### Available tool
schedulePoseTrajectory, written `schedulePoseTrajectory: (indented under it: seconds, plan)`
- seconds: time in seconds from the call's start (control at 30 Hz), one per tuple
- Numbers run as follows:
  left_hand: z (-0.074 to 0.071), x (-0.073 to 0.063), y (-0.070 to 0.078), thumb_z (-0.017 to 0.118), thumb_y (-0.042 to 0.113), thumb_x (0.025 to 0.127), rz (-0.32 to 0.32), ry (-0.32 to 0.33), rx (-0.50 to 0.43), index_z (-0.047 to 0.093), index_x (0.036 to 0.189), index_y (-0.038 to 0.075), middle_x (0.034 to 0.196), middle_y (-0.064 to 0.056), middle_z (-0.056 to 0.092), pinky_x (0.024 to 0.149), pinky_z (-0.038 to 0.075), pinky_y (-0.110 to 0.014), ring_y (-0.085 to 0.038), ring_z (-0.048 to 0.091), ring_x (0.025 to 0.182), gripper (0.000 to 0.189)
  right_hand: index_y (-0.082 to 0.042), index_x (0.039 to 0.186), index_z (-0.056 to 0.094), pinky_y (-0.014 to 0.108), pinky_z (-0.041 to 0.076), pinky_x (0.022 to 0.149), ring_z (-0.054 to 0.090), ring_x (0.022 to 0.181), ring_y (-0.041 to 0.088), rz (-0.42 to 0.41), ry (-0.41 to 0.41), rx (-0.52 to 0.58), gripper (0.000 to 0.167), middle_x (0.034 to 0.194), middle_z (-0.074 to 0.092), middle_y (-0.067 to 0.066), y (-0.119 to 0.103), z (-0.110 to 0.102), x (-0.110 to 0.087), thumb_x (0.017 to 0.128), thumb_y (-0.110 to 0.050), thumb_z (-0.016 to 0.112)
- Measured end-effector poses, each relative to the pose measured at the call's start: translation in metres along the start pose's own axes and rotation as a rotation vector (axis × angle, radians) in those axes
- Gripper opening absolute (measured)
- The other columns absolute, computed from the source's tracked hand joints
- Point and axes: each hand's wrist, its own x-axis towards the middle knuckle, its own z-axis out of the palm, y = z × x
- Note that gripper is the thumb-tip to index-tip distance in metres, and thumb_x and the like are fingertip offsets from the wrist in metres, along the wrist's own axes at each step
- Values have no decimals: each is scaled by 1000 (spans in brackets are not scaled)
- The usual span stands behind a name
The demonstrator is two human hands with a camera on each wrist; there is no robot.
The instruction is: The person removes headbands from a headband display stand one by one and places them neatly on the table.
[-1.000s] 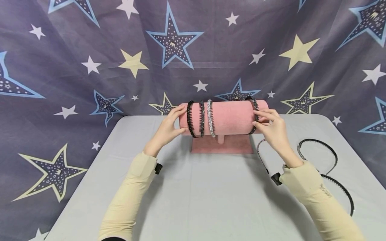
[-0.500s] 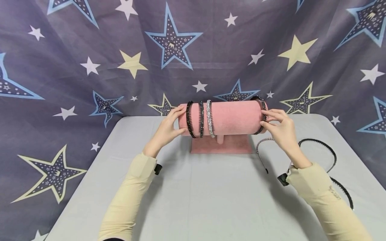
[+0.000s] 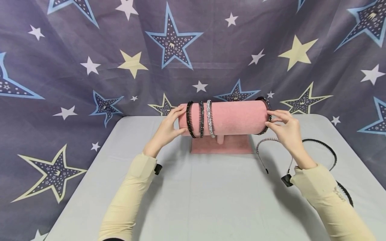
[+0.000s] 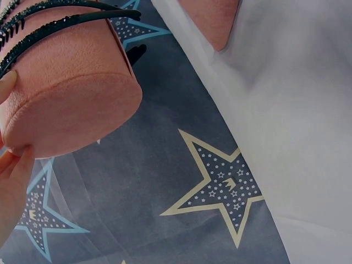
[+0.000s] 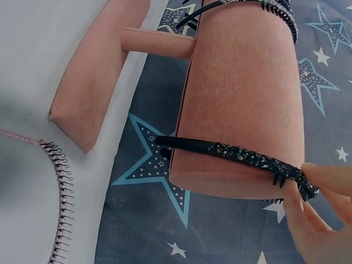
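Note:
A pink cushioned roll (image 3: 238, 117) on a T-shaped headband stand lies crosswise in front of me. My left hand (image 3: 163, 132) grips its left end, thumb at the front and fingers over the top. Close to that hand, two black toothed headbands and a silver glitter headband (image 3: 209, 117) sit around the roll. At the far right end, thumb and fingers of my right hand (image 3: 286, 130) pinch a black headband with sparkling stones (image 5: 247, 157). Its tips reach past the roll's underside in the right wrist view, and it lies close to the roll's end edge.
The stand's flat pink base (image 3: 205, 146) rests on the white-covered table (image 3: 193, 194). On the right lie a pink headband (image 3: 257, 147) and a black headband (image 3: 333, 154), with another black headband (image 3: 345, 194) partly behind my right sleeve. A star-printed cloth (image 3: 120, 40) hangs behind.
My right hand has slid the pinched black headband rightward along the roll to its end. The left hand keeps its hold, and the other headbands on the roll have stayed in place.

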Motion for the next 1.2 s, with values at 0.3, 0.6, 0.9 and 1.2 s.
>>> schedulePoseTrajectory:
  seconds: [0.3,0.6,0.9,1.2]
  plan:
    - [0,1,0,73,0,67,0,-2,-1,45,125,-5,134,-17,38,106,26,-33,-27,32,126,64,3,109,61,5,46,69,52,75,-5,2,-18,-34,33,107,52,11,4,-6,-1,76,1,65]
    - [0,1,0,73,-1,67,2,-7,-3,44,125,-4,134,-16,38,106,25,-32,-27,31,126,65,2,109,61,4,45,67,51,73,-9,35,-8,-55,33,105,52,11,7,-9,1,76,1,64]
    - [-1,0,0,73,0,68,-5,-4,6,45,125,-5,134,-17,38,106,25,-33,-27,32,126,64,4,108,61,3,44,66,51,71,-12,16,0,-70,33,104,53,12,13,-11,3,75,4,63]
    - [0,1,0,73,0,67,-5,-6,3,44,125,-5,134,-16,37,106,25,-33,-27,32,126,65,3,108,62,3,44,64,50,70,-13,41,22,-87,33,102,53,6,18,-16,4,75,4,64]
